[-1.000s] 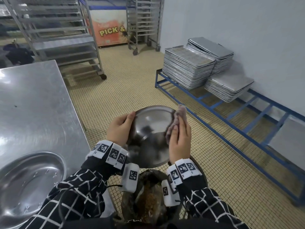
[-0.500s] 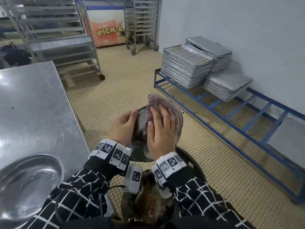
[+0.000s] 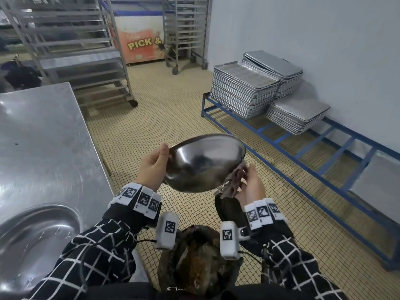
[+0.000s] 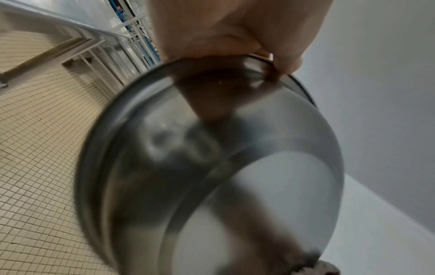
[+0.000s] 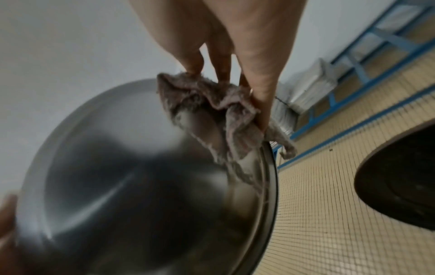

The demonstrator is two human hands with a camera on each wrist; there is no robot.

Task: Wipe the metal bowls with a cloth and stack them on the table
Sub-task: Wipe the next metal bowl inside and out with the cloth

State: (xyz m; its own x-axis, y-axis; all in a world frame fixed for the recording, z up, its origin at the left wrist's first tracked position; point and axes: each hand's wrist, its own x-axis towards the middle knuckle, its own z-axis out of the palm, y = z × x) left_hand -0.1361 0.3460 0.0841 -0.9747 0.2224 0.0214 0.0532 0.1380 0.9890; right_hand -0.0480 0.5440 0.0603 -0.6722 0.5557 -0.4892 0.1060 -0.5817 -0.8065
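A metal bowl (image 3: 205,163) is held up in the air, tipped, beside the worktop (image 3: 43,144). Its rim is gripped by the left hand (image 3: 153,165). A cloth (image 3: 232,182) is pinched in the right hand (image 3: 252,185) and pressed on the bowl's outside. Another bowl (image 3: 36,237) lies on the worktop.

We see a glossy, smooth metal bowl (image 3: 203,163), a fuzzy frayed cloth (image 5: 212,111), a brushed steel table (image 3: 43,135), and matt floor tiles (image 3: 164,109).

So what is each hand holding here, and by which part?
The left hand grips the metal bowl by its rim, thumb over the edge. The right hand pinches a bunched cloth against the bowl's opposite rim.
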